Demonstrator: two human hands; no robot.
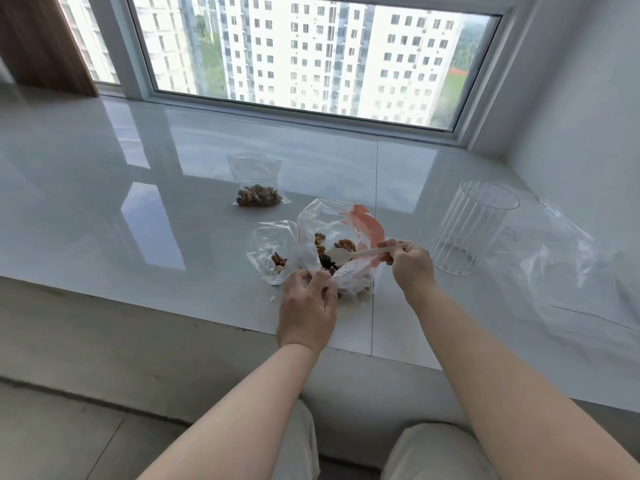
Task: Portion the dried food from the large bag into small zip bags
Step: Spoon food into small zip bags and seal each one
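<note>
Glossy white worktop [104,188] under window, our left hand [306,306] pinching large bag [332,223] open, our right hand [410,265] gripping plastic spoon [346,253] over dried food [325,245], filled small zip bag [258,183] behind.

Your left hand [308,301] pinches the near edge of the large bag [341,230], holding its mouth open on the white sill [138,202]. Your right hand [410,266] grips the handle of a pale spoon [349,253], with the bowl inside the bag above the dried food [323,249]. A small zip bag [272,249] touches the large bag at 9 o'clock. A filled zip bag [258,185] stands at 11 o'clock. A clear cylinder [467,226] lies at 3 o'clock, loose plastic [568,271] just beyond it.
</note>
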